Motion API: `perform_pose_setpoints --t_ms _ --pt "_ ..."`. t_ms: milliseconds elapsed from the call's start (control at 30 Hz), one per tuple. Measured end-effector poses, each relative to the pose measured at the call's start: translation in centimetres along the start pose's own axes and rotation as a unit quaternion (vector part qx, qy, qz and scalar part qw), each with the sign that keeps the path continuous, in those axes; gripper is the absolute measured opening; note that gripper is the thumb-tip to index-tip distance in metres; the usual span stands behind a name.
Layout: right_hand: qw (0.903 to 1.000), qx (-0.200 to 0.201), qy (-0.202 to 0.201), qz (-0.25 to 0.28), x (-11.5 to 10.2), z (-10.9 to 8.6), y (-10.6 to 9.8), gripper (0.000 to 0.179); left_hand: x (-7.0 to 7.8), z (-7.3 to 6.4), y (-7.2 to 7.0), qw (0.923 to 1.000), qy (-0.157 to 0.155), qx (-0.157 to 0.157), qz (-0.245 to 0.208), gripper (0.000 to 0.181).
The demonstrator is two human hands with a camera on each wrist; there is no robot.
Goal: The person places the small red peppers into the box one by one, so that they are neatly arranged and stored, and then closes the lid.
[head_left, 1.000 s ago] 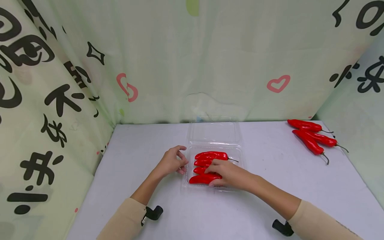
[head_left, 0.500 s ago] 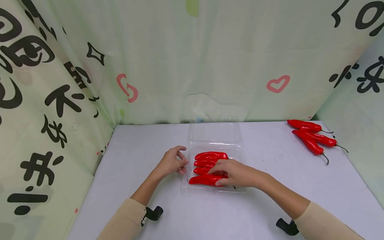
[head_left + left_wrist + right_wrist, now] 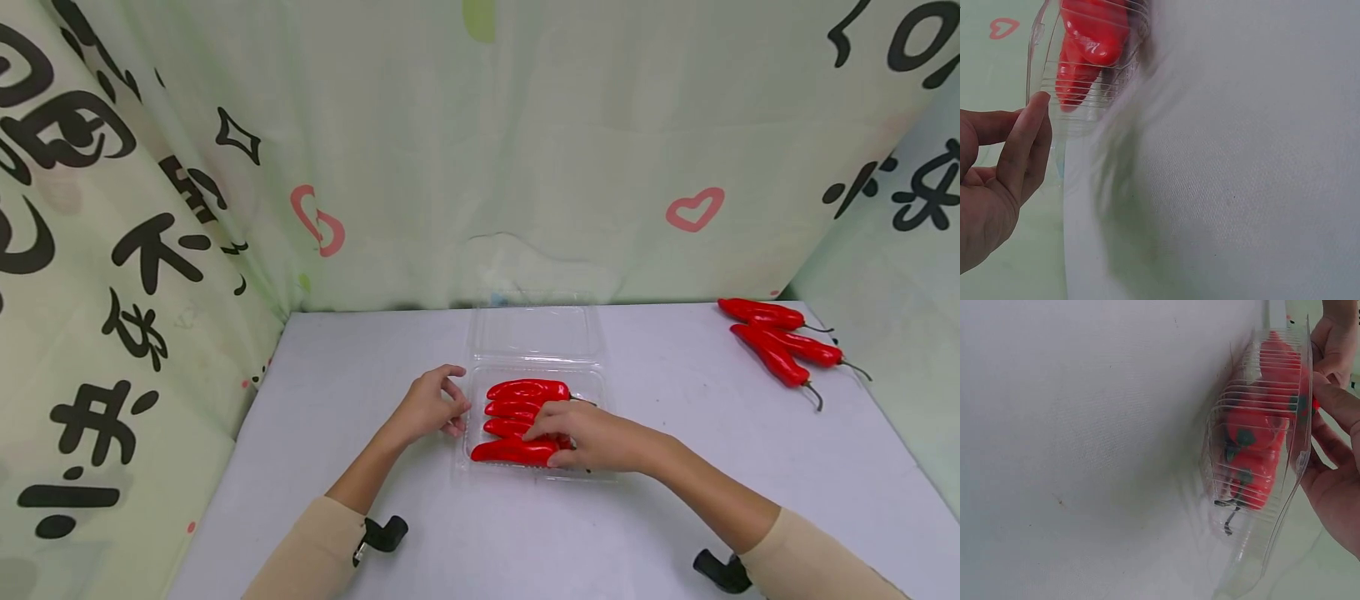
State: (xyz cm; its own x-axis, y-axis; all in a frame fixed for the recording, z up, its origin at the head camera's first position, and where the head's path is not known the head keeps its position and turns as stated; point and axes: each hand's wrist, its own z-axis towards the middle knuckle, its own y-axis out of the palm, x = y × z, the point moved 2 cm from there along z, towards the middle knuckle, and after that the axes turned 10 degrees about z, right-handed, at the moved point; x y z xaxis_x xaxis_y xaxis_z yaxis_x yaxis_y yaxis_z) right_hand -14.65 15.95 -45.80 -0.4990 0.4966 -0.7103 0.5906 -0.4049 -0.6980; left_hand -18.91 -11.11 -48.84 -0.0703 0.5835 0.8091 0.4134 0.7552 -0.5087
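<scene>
A clear hinged plastic box (image 3: 588,379) stands on the table with its lid laid back. Inside, several glossy red chili peppers (image 3: 528,389) lie side by side, tips to the left. My right hand (image 3: 592,435) pinches the nearest chili pepper (image 3: 510,452) by its stem end, thumb on the near side and fingers on the far side. In the right wrist view, the thumb (image 3: 1338,403) overlaps the box rim beside a green stem cap. At the box's left side is my left hand (image 3: 431,404), fingers loosely bent and holding nothing. Its fingertips (image 3: 1038,100) are right at the rim.
Three more red chili peppers (image 3: 772,358) with dark stems lie in a pile at the table's back right corner. A pale printed curtain (image 3: 570,167) hangs behind and along both sides of the white table (image 3: 360,350).
My right hand has slid right along the nearest chili pepper to its stem end, and that pepper has shifted very slightly left. The left hand and the box have stayed put.
</scene>
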Motion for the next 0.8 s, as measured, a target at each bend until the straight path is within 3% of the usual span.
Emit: perform_pose_setpoints --t_ms 433,800 --pt "0.9999 0.010 -0.008 -0.008 0.0 0.0 0.0 0.041 0.0 0.1 0.0 1.0000 -0.001 -0.002 0.000 0.056" --pt "0.9987 -0.040 0.020 0.024 0.2 -0.5 -1.1 0.040 -0.1 0.2 0.0 1.0000 -0.002 0.000 0.003 0.057"
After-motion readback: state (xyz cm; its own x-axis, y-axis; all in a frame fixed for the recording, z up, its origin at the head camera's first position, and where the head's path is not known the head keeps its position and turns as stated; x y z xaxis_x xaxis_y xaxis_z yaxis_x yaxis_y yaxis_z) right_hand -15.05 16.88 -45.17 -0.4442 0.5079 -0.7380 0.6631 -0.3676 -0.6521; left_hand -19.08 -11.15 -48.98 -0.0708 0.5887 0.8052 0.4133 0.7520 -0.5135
